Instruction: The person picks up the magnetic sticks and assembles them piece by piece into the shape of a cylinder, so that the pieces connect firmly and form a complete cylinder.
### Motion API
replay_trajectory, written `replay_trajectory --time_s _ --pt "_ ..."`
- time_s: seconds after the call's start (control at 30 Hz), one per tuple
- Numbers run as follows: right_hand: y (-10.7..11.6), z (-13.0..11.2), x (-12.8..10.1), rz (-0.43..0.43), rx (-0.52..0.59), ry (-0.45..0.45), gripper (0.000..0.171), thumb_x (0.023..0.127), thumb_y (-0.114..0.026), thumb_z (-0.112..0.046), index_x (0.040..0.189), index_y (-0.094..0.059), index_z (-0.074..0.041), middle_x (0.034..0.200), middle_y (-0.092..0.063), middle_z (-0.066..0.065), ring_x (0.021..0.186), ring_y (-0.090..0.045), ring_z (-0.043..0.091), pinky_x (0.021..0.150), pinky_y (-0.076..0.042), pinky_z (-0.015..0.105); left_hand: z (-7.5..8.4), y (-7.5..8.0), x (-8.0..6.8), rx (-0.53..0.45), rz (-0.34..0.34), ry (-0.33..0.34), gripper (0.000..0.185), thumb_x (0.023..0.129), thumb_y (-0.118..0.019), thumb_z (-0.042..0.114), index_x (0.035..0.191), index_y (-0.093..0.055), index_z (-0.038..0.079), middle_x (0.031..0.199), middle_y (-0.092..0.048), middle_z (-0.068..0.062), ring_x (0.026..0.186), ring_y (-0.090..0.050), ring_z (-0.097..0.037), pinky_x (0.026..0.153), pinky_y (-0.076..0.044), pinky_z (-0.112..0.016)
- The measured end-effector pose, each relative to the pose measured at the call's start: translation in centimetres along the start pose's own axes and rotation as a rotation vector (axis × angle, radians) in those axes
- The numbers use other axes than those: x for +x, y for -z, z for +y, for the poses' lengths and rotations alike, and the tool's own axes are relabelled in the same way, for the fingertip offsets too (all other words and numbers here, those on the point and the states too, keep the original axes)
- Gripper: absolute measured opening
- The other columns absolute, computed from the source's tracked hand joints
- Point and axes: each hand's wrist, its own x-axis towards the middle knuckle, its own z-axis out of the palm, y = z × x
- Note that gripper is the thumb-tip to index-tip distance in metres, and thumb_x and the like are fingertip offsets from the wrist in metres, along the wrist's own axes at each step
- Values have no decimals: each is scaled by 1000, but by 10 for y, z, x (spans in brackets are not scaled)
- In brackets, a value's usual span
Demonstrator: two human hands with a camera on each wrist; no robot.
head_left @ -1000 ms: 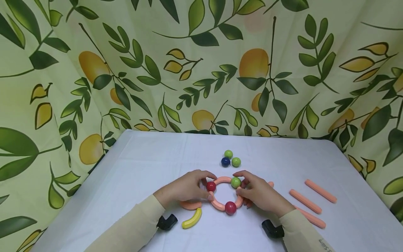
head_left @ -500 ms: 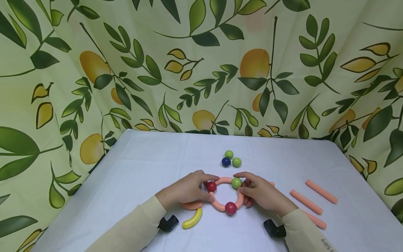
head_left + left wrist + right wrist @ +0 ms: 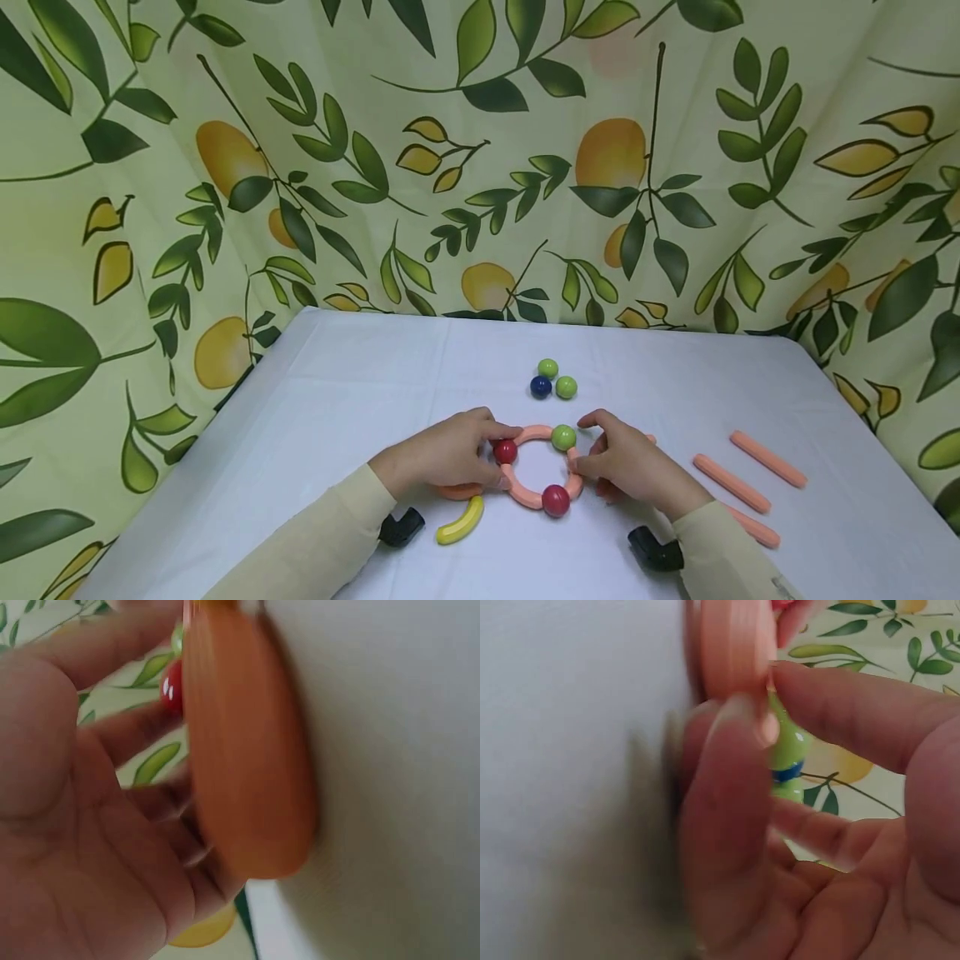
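Observation:
Salmon-coloured curved pieces (image 3: 536,432) and balls form a ring on the table in the head view. A red ball (image 3: 506,452) is at its left, a green ball (image 3: 564,437) at its upper right, a larger red ball (image 3: 556,501) at the bottom. My left hand (image 3: 448,450) holds the ring's left side, index finger and thumb on either side of the red ball. My right hand (image 3: 637,468) pinches the right curved piece (image 3: 739,649) between thumb and a finger; its index finger is raised beside the green ball. Beneath my left hand lies another salmon arc (image 3: 251,750).
A toy banana (image 3: 460,522) lies near the left wrist. Behind the ring sit two green balls (image 3: 566,387) and a dark blue ball (image 3: 541,387). Straight salmon sticks (image 3: 732,483) lie at right, one partly under the right sleeve. A leaf-patterned curtain (image 3: 420,208) hangs behind.
My right index finger has lifted away from the green ball. The left and bottom red balls have shifted slightly toward me. My left hand keeps its hold.

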Motion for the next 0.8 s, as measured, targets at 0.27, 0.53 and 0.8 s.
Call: replay_trajectory --time_s 0.27,0.53,0.8 --pt "14 1 -3 35 -23 78 44 101 -79 -19 139 -61 -5 88 -62 10 70 -60 26 63 -50 38 5 8 -1 34 21 -105 26 97 -84 30 119 -81 16 113 -64 7 91 -60 -12 82 -53 -31" --pt "52 6 -12 102 93 178 38 109 -69 -20 142 -62 -3 101 -64 14 80 -62 29 68 -54 40 24 12 23 159 -47 -243 25 108 -71 16 131 -77 21 121 -67 11 106 -59 -8 96 -50 -27" --pt "84 22 -29 214 114 220 38 115 -59 -24 146 -58 -2 114 -68 16 96 -64 34 80 -57 38 48 4 53 485 -204 -417 68 96 -66 -15 136 -76 39 155 -54 11 137 -51 -16 101 -49 -28"
